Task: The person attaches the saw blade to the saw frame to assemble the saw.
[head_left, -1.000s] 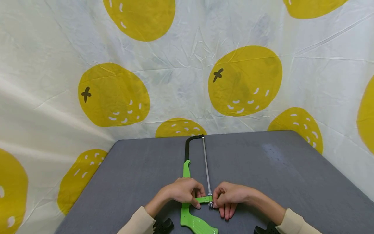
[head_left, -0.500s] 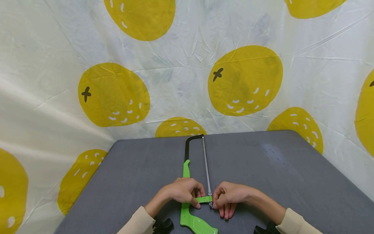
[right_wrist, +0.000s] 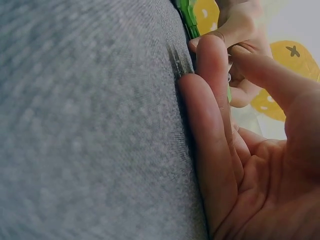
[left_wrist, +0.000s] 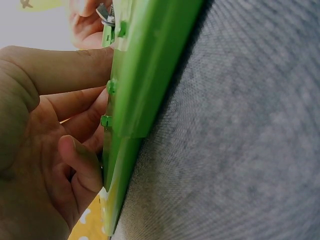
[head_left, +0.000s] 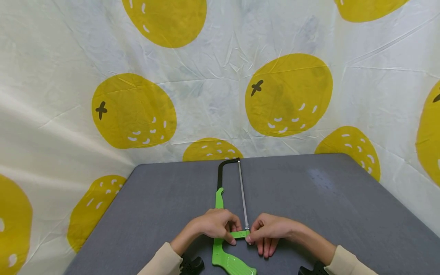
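Green hacksaw [head_left: 219, 200] lies beneath the left hand [head_left: 220, 225], whose fingers grip it; beside them, the right hand [head_left: 270, 227] pinches its wing nut [left_wrist: 108, 20], apparently to turn it. Next, I judge: steady bracing.

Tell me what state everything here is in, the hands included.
Hacksaw: lying flat on the tabletop.
Blade: straight, spanning the frame.
Wing nut: at the frame's near corner; how tight, I can't tell.
Left hand: gripping the green frame.
Right hand: thumb and finger at the wing nut.
Tabletop: gray, with a pale patch.
Patterned cloth: hanging, creased.
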Available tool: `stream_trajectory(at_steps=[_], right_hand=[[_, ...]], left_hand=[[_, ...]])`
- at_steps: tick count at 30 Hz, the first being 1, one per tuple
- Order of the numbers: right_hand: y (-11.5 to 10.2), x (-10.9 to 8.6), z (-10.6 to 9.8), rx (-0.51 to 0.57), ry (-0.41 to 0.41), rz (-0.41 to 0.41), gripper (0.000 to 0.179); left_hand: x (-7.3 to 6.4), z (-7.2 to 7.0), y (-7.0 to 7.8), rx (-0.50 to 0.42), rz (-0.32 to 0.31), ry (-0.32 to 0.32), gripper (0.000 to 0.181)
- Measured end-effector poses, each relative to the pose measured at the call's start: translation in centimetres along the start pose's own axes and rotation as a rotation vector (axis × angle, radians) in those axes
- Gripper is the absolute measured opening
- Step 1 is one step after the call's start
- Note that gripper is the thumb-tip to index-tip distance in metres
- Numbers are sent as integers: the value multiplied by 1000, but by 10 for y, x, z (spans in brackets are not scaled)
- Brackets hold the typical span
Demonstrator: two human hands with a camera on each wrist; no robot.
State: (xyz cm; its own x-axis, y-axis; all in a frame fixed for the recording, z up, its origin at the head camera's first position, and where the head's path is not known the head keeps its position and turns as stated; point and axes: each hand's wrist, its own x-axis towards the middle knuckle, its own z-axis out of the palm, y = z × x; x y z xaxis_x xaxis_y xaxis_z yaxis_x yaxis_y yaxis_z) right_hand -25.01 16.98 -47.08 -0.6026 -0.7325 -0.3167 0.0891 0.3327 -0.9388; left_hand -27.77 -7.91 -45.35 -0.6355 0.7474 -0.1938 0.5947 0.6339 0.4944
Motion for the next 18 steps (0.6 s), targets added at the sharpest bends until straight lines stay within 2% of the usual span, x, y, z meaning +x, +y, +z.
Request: stream_trajectory(at_steps=[6,18], right_hand=[[-1,0,2,-18,19,-2,40],[-3,-1,2,-14,30,16,32]], left_hand=[[0,-1,1,3,7,-1,21],[0,-2,2,-17,4,-8,21]])
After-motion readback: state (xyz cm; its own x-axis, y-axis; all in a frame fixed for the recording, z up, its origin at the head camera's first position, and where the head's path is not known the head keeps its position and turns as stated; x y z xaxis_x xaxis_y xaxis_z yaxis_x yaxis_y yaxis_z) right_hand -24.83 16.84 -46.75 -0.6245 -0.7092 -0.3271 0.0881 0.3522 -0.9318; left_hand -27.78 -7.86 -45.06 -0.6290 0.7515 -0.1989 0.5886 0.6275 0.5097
